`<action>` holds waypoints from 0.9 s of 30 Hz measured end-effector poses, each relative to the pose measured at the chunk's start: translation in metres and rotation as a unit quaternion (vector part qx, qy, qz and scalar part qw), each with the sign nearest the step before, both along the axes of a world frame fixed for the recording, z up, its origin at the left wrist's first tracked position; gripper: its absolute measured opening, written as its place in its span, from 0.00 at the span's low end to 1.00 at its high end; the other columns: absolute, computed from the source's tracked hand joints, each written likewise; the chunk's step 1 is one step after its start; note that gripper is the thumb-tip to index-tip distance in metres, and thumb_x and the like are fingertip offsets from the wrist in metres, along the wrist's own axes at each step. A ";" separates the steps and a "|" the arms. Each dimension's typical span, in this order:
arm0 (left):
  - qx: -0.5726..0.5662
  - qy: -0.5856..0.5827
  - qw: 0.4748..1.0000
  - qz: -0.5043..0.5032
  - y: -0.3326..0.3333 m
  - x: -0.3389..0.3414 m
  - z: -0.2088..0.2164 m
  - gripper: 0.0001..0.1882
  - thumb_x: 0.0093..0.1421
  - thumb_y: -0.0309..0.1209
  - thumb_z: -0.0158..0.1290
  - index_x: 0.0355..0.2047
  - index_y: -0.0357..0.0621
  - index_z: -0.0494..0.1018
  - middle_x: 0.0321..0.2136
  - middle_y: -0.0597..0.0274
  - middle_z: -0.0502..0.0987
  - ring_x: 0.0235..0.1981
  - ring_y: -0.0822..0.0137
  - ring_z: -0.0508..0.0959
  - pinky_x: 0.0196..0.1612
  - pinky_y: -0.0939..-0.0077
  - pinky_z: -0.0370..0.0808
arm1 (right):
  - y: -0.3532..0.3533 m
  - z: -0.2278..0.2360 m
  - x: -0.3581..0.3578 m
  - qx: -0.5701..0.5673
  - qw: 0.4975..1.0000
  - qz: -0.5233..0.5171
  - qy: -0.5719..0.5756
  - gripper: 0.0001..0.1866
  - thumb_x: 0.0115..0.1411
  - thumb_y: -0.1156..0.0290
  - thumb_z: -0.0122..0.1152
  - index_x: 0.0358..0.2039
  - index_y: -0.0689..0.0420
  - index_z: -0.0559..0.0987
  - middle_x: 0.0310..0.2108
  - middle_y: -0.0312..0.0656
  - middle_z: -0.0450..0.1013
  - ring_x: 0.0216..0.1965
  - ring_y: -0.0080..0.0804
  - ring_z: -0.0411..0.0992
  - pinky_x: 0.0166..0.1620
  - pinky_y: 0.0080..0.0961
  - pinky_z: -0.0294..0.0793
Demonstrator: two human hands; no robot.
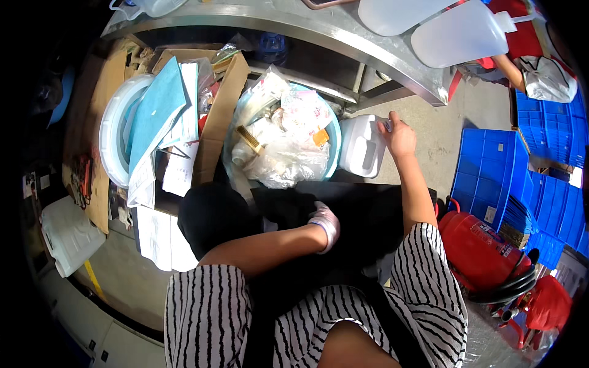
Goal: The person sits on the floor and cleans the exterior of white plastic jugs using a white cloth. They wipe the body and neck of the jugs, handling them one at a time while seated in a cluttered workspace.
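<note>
My right hand (400,136) is bare and closed on the upper right edge of a white plastic jug (357,146). The jug stands on the floor beside a light blue tub (336,132). In a thin white glove, my left hand (325,226) lies low over the black cloth (374,214) across my lap. Its fingers point down and are mostly hidden, so their grip does not show. Clear plastic bags (294,162) and crumpled wrapping fill the tub, with a wooden-backed brush (250,140) on top.
A steel table (294,26) with white squeeze bottles (460,37) runs across the far side. Left of the tub are a cardboard box (224,113) and a white bucket (110,132) with blue folders. A red fire extinguisher (478,251) and blue crates (491,172) stand on the right.
</note>
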State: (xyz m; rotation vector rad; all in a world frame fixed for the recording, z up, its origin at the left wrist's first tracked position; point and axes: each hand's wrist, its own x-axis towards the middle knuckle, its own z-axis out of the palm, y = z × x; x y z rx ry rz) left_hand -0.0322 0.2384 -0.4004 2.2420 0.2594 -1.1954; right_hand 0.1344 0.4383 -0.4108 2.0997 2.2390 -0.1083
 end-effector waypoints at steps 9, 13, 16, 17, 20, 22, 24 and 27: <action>0.098 -0.091 0.990 -0.036 0.013 0.006 0.037 0.17 0.57 0.39 0.52 0.45 0.49 0.78 0.46 0.63 0.78 0.48 0.53 0.75 0.48 0.42 0.66 | 0.010 0.018 0.018 -0.037 0.987 0.150 0.033 0.19 0.51 0.65 0.63 0.43 0.47 0.69 0.38 0.44 0.69 0.43 0.46 0.70 0.43 0.40 0.72; 0.100 -0.116 0.987 -0.042 0.012 0.001 0.055 0.18 0.58 0.39 0.52 0.46 0.49 0.77 0.47 0.64 0.77 0.49 0.53 0.75 0.49 0.40 0.65 | -0.009 0.037 0.012 -0.012 0.994 0.105 0.040 0.30 0.47 0.59 0.67 0.51 0.44 0.67 0.46 0.42 0.67 0.49 0.43 0.67 0.50 0.43 0.68; 0.082 -0.094 0.991 -0.055 0.009 -0.003 0.049 0.18 0.57 0.40 0.52 0.46 0.49 0.77 0.47 0.64 0.77 0.49 0.53 0.74 0.49 0.40 0.65 | -0.002 0.023 0.003 -0.003 0.999 0.018 -0.038 0.28 0.48 0.56 0.67 0.50 0.44 0.69 0.48 0.40 0.66 0.51 0.42 0.66 0.51 0.45 0.66; 0.075 -0.089 0.991 -0.063 0.008 -0.005 0.050 0.18 0.57 0.40 0.53 0.46 0.49 0.77 0.47 0.64 0.77 0.49 0.53 0.74 0.49 0.40 0.65 | 0.000 0.021 0.000 -0.024 0.997 0.017 -0.070 0.27 0.49 0.56 0.66 0.49 0.45 0.69 0.49 0.40 0.66 0.52 0.41 0.65 0.51 0.45 0.65; 0.075 -0.079 0.991 -0.072 0.001 0.001 0.031 0.19 0.57 0.40 0.52 0.48 0.50 0.76 0.49 0.64 0.76 0.50 0.52 0.74 0.50 0.41 0.66 | -0.001 0.014 0.009 -0.009 0.994 0.071 -0.086 0.28 0.48 0.57 0.66 0.50 0.45 0.69 0.52 0.39 0.64 0.55 0.43 0.63 0.52 0.45 0.65; 0.078 -0.078 0.993 -0.052 -0.004 0.004 0.018 0.20 0.57 0.40 0.53 0.48 0.48 0.75 0.50 0.64 0.75 0.51 0.52 0.73 0.50 0.41 0.66 | -0.004 0.022 -0.001 -0.025 0.990 0.123 -0.060 0.25 0.51 0.58 0.62 0.50 0.46 0.70 0.58 0.40 0.60 0.60 0.42 0.57 0.56 0.49 0.60; 0.081 -0.090 0.991 -0.059 0.000 0.003 0.024 0.20 0.57 0.40 0.53 0.49 0.47 0.75 0.51 0.63 0.74 0.51 0.51 0.73 0.50 0.41 0.66 | -0.005 0.029 -0.008 -0.006 0.999 0.042 -0.014 0.27 0.50 0.57 0.63 0.50 0.46 0.70 0.59 0.39 0.59 0.62 0.41 0.56 0.58 0.50 0.59; 0.104 -0.110 0.985 -0.086 0.002 0.006 0.033 0.21 0.57 0.41 0.52 0.49 0.47 0.75 0.50 0.63 0.74 0.52 0.52 0.73 0.52 0.41 0.65 | 0.002 0.022 0.003 -0.014 0.999 -0.028 -0.037 0.33 0.47 0.55 0.66 0.54 0.48 0.67 0.60 0.39 0.58 0.62 0.41 0.55 0.58 0.52 0.58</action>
